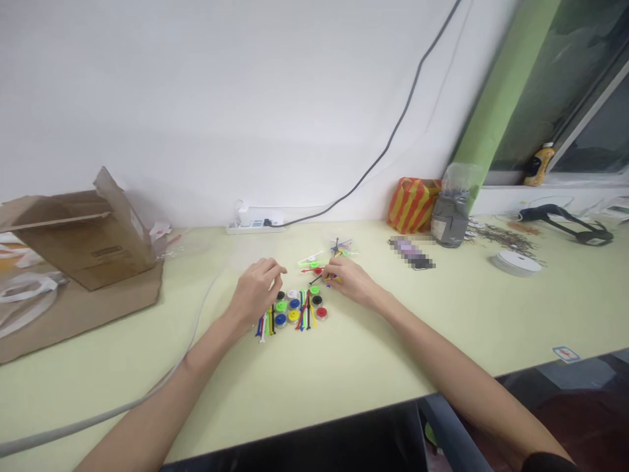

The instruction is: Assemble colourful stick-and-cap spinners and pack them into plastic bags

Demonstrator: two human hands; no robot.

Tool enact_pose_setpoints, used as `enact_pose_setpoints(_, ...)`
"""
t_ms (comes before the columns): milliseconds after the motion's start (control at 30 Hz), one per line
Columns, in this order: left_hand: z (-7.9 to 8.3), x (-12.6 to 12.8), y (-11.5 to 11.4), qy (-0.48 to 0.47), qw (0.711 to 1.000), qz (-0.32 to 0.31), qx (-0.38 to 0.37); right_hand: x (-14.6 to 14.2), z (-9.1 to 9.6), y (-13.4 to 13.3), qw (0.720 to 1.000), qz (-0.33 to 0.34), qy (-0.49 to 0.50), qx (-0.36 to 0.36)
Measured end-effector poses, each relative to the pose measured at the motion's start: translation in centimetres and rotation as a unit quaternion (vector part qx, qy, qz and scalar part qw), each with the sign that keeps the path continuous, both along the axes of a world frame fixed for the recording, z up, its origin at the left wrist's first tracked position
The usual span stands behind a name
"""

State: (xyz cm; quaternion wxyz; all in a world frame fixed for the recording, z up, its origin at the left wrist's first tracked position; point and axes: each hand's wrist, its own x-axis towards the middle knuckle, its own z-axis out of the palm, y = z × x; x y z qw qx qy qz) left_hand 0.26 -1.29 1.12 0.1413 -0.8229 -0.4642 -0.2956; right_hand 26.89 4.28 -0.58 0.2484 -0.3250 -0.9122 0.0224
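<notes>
Room: white wall [171,111], with a black cable [393,131] running down it to a white power strip [254,226] at the back of the work area.
Surface: long pale yellow-green surface [344,367], with a grey cable [147,393] lying across its near left side.
Left end: open cardboard box [83,242] tilted on a brown cardboard sheet [98,314].
Right end: orange-striped bag [413,204], grey pouch [449,223], white tape roll [515,263], black strap [565,223]; one pixelated item [411,253] cannot be identified.
Sill: yellow-labelled bottle [539,164], standing upright.
Centre: round plastic discs [293,316] in green, blue, yellow, red, black and white, lying in loose rows among coloured plastic sticks [307,313]. A small stick cluster [341,248] lies further back.
Left hand [255,292]: hovers over the discs, fingers curled; whether they hold anything cannot be told.
Right hand [351,280]: fingers pinched on a thin black stick [319,279].
Placement: the single-layer spread seemingly keeps each piece within reach of both hands; both arms extend inward from the near edge.
</notes>
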Motion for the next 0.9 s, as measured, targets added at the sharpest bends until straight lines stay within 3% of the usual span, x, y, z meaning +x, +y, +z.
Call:
enact_pose_setpoints(233,0.0,-0.1,0.0,0.029,0.999,0.016,-0.008,0.7,-0.6,1.5,1.0,-0.015,-0.001,-0.002)
enact_pose_setpoints(400,-1.0,-3.1,2.2,-0.002,0.988,0.142,-0.066,-0.1,-0.1,1.4,0.998,-0.046,0.053,0.007)
enact_pose_setpoints(467,-1.7,-5.1,4.1,-0.029,0.968,0.21,-0.132,-1.5,0.5,2.1,0.999,-0.043,0.03,0.007)
enact_pose_setpoints(567,-2.6,-7.4,7.5,-0.028,0.954,0.246,-0.167,-4.9,1.8,4.0,0.999,-0.037,-0.031,0.006)
enact_pose_setpoints(700,-3.6,-8.4,11.0,-0.02,0.938,0.289,-0.191,-9.9,3.3,6.8,0.996,-0.05,-0.075,0.005)
enact_pose_setpoints(800,-4.0,-8.3,11.6,-0.012,0.943,0.286,-0.169,-11.9,3.8,7.6,0.996,-0.063,-0.067,0.014)
enact_pose_setpoints(900,-3.6,-8.0,10.4,-0.009,0.957,0.269,-0.112,-11.9,4.0,7.1,0.997,-0.07,-0.023,0.028)
